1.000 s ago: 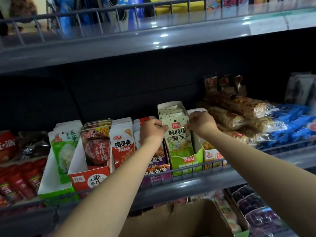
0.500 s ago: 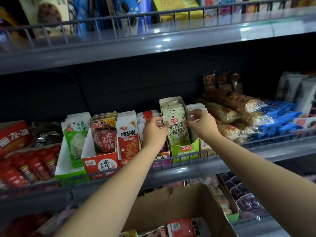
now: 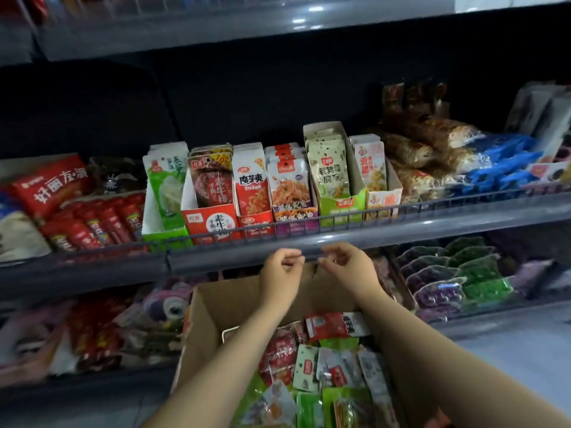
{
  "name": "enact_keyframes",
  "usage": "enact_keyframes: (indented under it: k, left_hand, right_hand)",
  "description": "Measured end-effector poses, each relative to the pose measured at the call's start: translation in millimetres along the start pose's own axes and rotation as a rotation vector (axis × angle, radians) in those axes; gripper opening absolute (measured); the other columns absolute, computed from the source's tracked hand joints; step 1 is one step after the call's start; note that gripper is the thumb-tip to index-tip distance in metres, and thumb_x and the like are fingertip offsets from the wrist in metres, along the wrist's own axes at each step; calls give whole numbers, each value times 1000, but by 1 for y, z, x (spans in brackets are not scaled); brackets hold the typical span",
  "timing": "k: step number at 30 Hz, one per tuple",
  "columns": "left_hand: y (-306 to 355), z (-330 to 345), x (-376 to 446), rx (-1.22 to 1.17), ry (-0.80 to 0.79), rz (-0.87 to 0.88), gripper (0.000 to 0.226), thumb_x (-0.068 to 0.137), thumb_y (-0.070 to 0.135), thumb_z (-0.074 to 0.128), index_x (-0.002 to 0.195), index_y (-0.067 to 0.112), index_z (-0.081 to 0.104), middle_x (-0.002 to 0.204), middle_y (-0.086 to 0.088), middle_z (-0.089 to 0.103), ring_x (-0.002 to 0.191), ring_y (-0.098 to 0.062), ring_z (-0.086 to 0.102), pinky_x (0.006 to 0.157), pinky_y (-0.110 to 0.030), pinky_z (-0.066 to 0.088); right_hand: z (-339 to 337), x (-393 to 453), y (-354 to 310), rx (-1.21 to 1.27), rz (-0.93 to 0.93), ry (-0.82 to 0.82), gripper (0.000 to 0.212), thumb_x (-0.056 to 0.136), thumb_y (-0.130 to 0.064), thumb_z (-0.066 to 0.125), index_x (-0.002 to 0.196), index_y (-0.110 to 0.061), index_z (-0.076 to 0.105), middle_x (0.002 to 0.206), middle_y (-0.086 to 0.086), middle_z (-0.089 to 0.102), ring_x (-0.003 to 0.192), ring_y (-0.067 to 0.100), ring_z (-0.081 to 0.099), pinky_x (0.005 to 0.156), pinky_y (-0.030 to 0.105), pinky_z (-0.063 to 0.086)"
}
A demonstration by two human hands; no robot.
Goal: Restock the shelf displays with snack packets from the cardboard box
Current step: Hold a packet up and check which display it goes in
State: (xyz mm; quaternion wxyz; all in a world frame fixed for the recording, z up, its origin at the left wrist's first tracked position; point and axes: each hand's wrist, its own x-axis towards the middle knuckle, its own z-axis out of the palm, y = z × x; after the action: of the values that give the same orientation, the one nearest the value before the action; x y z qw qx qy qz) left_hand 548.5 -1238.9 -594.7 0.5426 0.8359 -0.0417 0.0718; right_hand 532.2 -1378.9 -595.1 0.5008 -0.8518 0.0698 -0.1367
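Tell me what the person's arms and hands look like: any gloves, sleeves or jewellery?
Both hands, left and right, are bare, without gloves. The forearms show no sleeves, watch or bracelet. Motion blur hides whether any finger carries a ring.

Left grip (image 3: 282,267), right grip (image 3: 346,264): fingers loosely curled, empty.

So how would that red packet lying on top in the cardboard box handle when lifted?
The red packet looks flat and thin, so probably light and floppy. Its glossy film may be slippery. It lies loosely on other packets in the cardboard box, so it should lift free.
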Motion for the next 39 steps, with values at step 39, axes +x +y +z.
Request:
enact_keyframes:
  k: [39]
  left_hand:
    - [-131, 21, -28, 167, -304, -519, 19, 97, 13, 49, 110, 11, 63, 113, -11, 64, 98, -27, 60, 69, -23, 39]
  right_hand:
    - [73, -33, 115, -144, 326, -493, 8, 88, -18, 64, 90, -14, 71, 92, -2, 67, 89, 10, 59, 75, 20, 42]
